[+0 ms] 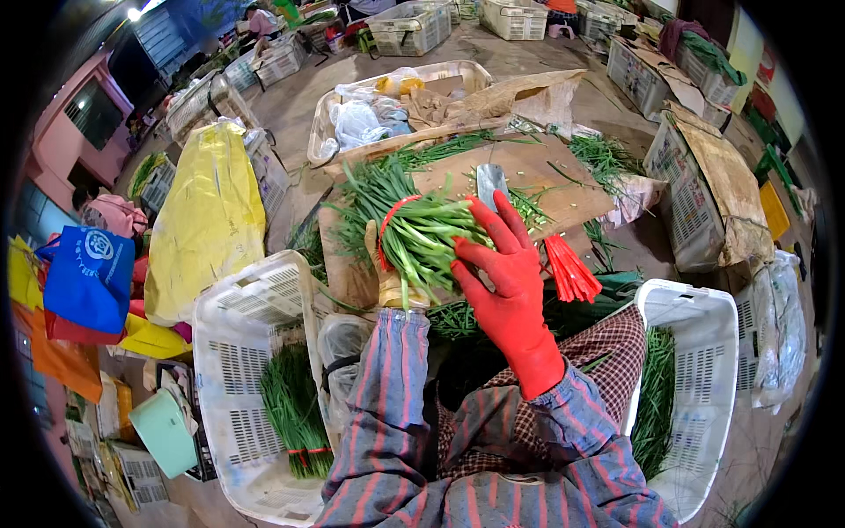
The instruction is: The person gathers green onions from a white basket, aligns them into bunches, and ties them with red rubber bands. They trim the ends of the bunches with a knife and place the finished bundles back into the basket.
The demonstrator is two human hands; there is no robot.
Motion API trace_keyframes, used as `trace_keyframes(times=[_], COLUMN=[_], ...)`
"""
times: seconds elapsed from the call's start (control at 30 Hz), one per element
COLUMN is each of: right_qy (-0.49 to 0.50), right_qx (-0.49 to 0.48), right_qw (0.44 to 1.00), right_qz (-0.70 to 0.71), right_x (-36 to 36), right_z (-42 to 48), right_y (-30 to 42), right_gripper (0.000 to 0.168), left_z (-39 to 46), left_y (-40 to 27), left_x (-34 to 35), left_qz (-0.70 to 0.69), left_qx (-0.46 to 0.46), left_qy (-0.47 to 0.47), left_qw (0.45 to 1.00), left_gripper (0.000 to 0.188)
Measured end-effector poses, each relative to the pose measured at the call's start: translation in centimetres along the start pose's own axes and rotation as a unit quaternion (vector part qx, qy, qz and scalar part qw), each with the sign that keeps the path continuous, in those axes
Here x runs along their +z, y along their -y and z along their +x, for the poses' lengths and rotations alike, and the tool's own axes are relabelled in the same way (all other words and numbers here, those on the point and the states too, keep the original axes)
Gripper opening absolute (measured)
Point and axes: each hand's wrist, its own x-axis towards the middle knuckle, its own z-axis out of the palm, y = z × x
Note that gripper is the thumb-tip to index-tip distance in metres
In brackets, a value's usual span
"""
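My left hand, in a pale worn glove, holds a bunch of green leafy stalks with a red band around it. My right hand, in a red rubber glove, has its fingers spread at the cut ends of the stalks; whether it touches them is hard to tell. Behind the fingertips a metal blade rests on the wooden board among small cut pieces. A bundle of red strips fans out right of my right hand.
A white plastic crate with banded bunches stands at the left. Another crate with loose greens is at the right. Beyond the board lies a tray of plastic bags. A yellow sack is at left; a person in pink sits farther off.
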Motion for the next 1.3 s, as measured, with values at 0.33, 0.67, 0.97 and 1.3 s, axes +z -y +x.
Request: trace_keyframes(times=[0.33, 0.67, 0.97, 1.3], right_qy=[0.200, 0.097, 0.125, 0.169], right_qx=[0.219, 0.115, 0.114, 0.424], right_qw=[0.882, 0.984, 0.972, 0.871], right_qz=[0.366, -0.097, -0.163, 0.178], right_x=[-6.4, -0.8, -0.4, -5.4], right_z=[-4.9, -3.0, -3.8, -5.9], right_y=[3.1, 1.6, 0.8, 3.1], right_gripper=[0.005, 0.029, 0.028, 0.017], left_z=[0.8, 0.5, -1.0, -1.5], left_y=[0.1, 0.2, 1.1, -0.1], left_x=[-1.0, -0.2, 1.1, -1.9], left_qz=[-0.059, -0.005, 0.029, -0.058], left_qx=[0.011, 0.003, 0.000, 0.030], left_qy=[-0.053, -0.046, -0.132, -0.043], left_qw=[0.997, 0.999, 0.991, 0.997], left_gripper=[0.064, 0.070, 0.063, 0.055])
